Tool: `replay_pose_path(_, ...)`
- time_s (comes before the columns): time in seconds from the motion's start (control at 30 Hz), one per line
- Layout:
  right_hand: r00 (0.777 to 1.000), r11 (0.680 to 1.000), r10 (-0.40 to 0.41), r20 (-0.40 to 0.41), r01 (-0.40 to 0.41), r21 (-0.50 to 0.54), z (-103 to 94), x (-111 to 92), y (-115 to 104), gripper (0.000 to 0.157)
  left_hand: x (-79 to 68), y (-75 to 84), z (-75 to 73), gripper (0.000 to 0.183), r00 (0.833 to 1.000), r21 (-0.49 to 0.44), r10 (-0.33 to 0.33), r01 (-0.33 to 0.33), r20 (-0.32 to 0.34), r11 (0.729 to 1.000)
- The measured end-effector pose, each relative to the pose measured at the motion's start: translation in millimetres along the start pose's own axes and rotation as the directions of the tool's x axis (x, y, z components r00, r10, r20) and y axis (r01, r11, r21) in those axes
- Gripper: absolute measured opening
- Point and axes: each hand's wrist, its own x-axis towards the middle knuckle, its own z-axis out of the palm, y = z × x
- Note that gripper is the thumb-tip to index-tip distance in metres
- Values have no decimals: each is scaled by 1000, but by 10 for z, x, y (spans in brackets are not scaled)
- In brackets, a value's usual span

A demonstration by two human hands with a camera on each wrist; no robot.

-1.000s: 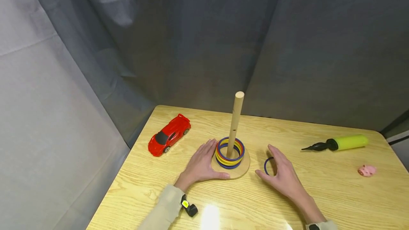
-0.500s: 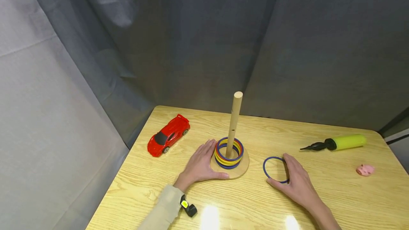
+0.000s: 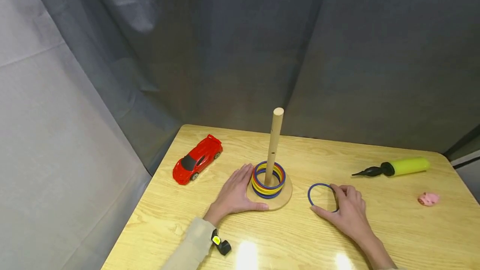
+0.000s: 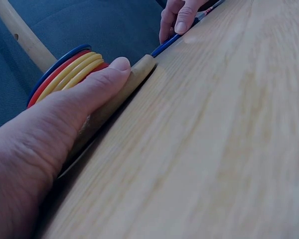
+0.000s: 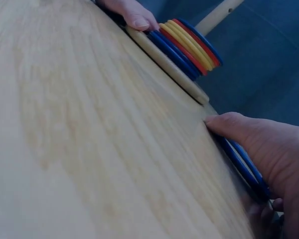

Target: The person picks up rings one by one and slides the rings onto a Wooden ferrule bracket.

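Observation:
A wooden ring-toss stand (image 3: pixel 275 141) with an upright peg and a round base (image 3: pixel 275 206) stands mid-table. Around the peg lies a stack of blue, red and yellow rings (image 3: pixel 268 192). My left hand (image 3: pixel 232 193) holds the base from the left, its thumb along the front rim (image 4: pixel 148 62) and its fingers beside the stack. To the right, my right hand (image 3: pixel 348 213) grips a blue ring (image 3: pixel 309 195) between thumb and fingers, with the ring flat at table level. In the right wrist view the thumb partly hides this blue ring (image 5: pixel 241 167).
A red toy car (image 3: pixel 198 158) sits at the left. Towards the right edge are a yellow-green hand pump (image 3: pixel 408 166) with a black nozzle and a small pink pig head (image 3: pixel 428 199). Grey curtains (image 3: pixel 240 53) hang behind the wooden table (image 3: pixel 285 245).
My right hand has moved right, from over the blue ring to its right side, and its fingers have closed on the ring. The left hand stays on the base.

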Motion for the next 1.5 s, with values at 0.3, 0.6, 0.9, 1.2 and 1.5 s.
replay_pose_path(0.3, 998, 999, 41, -57, -40, 12, 54, -5, -61, 98, -30, -8, -10, 141, 1000, -1, -2, 2, -5, 1000)
replay_pose_path(0.6, 987, 995, 104, 121, -102, -23, -95, 47, -166, 117, -23, -9, -12, 140, 1000, -10, 4, -4, -15, 1000)
replay_pose_path(0.9, 967, 997, 75, 243, -74, -12, -198, 62, -282, 113, -39, 2, -19, 140, 1000, -16, 1, -1, -1, 1000)
replay_pose_path(1.2, 981, 996, 26, 190, -9, -92, -91, 16, -414, 101, -39, -6, -6, 139, 1000, -13, -2, 2, -6, 1000)
replay_pose_path(1.5, 997, 1000, -11, 81, 10, 5, -144, 90, -548, 92, -20, -9, 5, 141, 1000, 4, -10, 10, 6, 1000)
